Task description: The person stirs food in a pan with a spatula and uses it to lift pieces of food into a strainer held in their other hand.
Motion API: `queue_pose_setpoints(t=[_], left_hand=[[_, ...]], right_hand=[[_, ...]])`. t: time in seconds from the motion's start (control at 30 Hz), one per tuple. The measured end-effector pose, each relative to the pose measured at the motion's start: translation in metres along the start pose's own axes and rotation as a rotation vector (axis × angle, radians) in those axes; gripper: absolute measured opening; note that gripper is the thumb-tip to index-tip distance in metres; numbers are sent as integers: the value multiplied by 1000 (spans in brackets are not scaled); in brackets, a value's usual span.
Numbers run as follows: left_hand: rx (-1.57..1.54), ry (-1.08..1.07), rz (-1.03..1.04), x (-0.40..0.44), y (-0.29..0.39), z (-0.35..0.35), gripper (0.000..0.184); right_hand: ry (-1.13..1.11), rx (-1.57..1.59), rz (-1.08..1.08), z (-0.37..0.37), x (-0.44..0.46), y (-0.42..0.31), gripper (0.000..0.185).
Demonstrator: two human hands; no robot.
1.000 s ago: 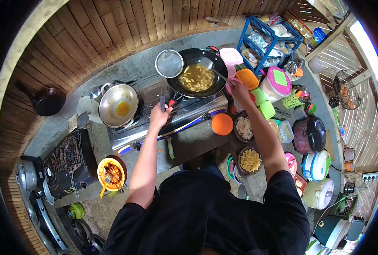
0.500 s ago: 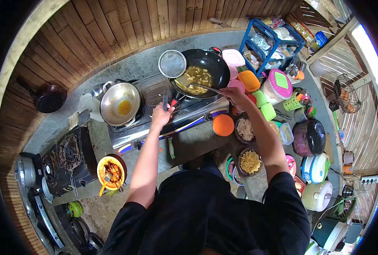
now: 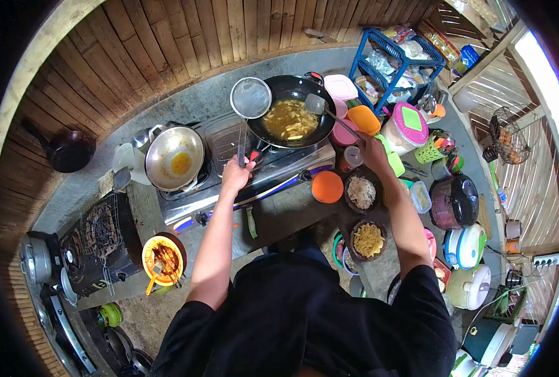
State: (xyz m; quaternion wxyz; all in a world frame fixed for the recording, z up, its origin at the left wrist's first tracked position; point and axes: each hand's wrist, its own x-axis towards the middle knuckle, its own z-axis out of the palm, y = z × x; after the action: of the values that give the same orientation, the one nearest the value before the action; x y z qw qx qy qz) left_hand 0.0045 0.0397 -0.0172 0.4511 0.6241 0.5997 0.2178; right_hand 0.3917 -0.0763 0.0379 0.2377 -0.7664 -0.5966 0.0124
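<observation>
Gripping a mesh strainer (image 3: 251, 97) by its handle, the left hand (image 3: 237, 174) is holding its round head at the black wok's (image 3: 286, 86) left rim; whether they are touching, I cannot tell. The right hand (image 3: 372, 151) is clutching a spatula (image 3: 316, 104), its blade showing over the wok's right side. Pale pieces (image 3: 298, 117) are lying in brown liquid (image 3: 279, 123) inside. Farther left, a silver wok (image 3: 163, 151) is sitting on the stove (image 3: 279, 164).

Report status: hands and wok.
Left hand holds strainer. Right hand holds spatula over wok. Food inside. Strainer partly hides wok's left rim.
</observation>
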Motion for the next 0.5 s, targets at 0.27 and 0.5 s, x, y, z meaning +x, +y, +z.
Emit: queue_pose_setpoints(t=[0.27, 0.5], left_hand=[[-9, 19, -5, -2, 3, -1, 25], [-6, 18, -6, 0, 2, -1, 26]], right_hand=[[-319, 213, 176, -19, 16, -32, 28], [-418, 514, 183, -11, 11, -45, 22]])
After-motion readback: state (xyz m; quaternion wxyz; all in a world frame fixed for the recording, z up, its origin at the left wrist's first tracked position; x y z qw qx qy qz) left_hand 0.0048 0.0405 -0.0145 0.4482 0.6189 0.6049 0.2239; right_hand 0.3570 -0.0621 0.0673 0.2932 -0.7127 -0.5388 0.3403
